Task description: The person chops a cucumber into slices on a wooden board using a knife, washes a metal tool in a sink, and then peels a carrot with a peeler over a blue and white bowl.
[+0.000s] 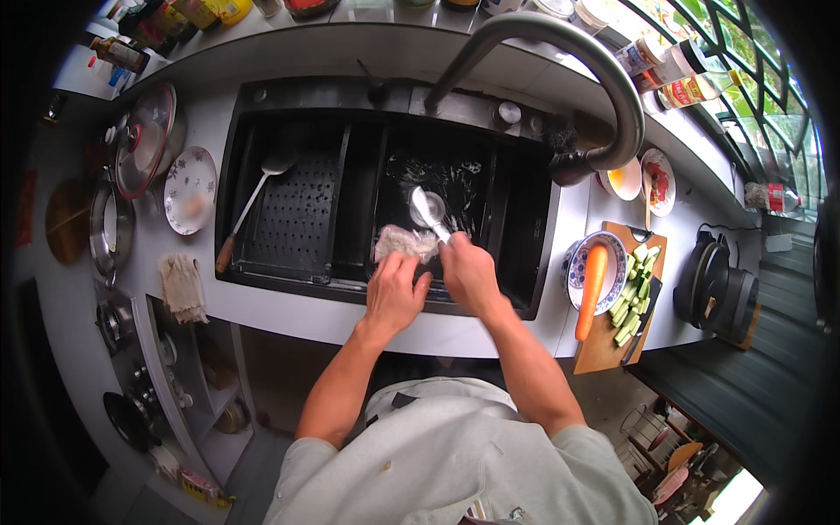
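Observation:
Over the right basin of the black sink (pixel 357 216), my right hand (pixel 469 272) grips a light-coloured utensil (pixel 428 211), perhaps a knife, its end pointing away from me and slightly left. My left hand (pixel 392 289) has its fingers on a pale, crumpled cloth (pixel 401 243) at the basin's near side. The fingertips are partly hidden by the hand, and the thumb stands apart. The cloth's right end lies close to the utensil. Behind the utensil shows the round drain (pixel 434 209), and the wet basin floor glistens.
A metal spatula (pixel 252 200) leans in the left basin. The curved faucet (pixel 623 85) arches over the sink's right side. To the right, a carrot (pixel 592 279) lies across a patterned bowl (pixel 574 262), beside cut green vegetable pieces (pixel 633 298) on a cutting board (pixel 597 351). A plate (pixel 187 177) stands left.

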Demonstrator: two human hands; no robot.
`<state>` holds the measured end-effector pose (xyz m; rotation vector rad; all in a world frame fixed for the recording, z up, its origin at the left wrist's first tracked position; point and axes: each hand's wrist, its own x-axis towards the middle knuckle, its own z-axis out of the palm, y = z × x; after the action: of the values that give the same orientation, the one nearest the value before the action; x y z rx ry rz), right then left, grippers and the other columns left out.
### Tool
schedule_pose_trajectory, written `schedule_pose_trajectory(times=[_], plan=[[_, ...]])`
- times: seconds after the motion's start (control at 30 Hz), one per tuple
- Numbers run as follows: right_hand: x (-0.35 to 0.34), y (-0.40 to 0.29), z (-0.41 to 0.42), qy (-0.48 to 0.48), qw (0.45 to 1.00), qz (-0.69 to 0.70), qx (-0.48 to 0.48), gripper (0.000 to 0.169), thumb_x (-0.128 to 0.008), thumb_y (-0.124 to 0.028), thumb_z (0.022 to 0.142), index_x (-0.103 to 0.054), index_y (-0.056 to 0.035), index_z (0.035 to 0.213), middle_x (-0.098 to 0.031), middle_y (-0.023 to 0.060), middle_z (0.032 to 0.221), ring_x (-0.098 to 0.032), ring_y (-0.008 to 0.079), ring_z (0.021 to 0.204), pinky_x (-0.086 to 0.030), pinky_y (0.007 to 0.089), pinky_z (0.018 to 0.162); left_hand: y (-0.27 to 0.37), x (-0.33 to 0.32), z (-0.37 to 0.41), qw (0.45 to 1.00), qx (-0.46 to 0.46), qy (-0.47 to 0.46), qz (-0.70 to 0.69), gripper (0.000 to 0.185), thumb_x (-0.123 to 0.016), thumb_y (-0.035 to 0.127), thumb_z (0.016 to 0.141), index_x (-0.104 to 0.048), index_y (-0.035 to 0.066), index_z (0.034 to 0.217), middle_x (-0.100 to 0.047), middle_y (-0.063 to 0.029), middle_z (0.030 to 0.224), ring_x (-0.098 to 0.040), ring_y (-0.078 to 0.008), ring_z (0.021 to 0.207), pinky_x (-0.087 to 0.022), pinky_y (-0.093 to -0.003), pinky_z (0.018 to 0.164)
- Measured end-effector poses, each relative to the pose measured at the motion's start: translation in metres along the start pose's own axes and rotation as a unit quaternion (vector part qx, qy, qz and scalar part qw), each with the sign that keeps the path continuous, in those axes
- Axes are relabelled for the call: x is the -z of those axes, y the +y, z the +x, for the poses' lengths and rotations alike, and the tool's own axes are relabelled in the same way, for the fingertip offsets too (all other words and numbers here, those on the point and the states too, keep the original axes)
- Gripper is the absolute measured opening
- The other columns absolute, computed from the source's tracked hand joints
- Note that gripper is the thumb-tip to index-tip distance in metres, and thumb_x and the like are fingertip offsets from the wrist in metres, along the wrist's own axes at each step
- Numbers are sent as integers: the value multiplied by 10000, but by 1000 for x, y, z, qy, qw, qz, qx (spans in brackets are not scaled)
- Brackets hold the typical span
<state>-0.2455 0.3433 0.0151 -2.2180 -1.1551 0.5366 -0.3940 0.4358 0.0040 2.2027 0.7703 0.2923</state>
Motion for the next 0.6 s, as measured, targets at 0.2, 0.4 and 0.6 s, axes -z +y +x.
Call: schedule_pose_trajectory(times=[0.2,0.4,0.6], plan=[[20,20,-2,-77,987,-110,-93,343,-565,-302,1033,-623,5,891,-674,273,733,-677,485,742,-533,587,688,-22,0,-13,991,46,-92,83,459,-804,267,832,-680,24,1201,-667,-175,1128,-632,-375,1056,-471,-486,980],[66,-16,6,-114,978,89,-152,279,-675,-232,981,-606,28,907,-663,199,717,-660,340,665,-500,440,632,3,27,14,996,-4,84,-35,307,-812,85,785,-509,43,763,-547,-98,756,-568,-296,714,-458,-455,698],[122,-93,-19,89,945,313,45,96,-640,-60,995,-627,10,1059,-639,28,723,-591,68,652,-461,228,579,49,76,25,901,-242,302,-197,330,-637,-197,771,-443,59,693,-494,-75,681,-534,-225,600,-617,-406,759]])
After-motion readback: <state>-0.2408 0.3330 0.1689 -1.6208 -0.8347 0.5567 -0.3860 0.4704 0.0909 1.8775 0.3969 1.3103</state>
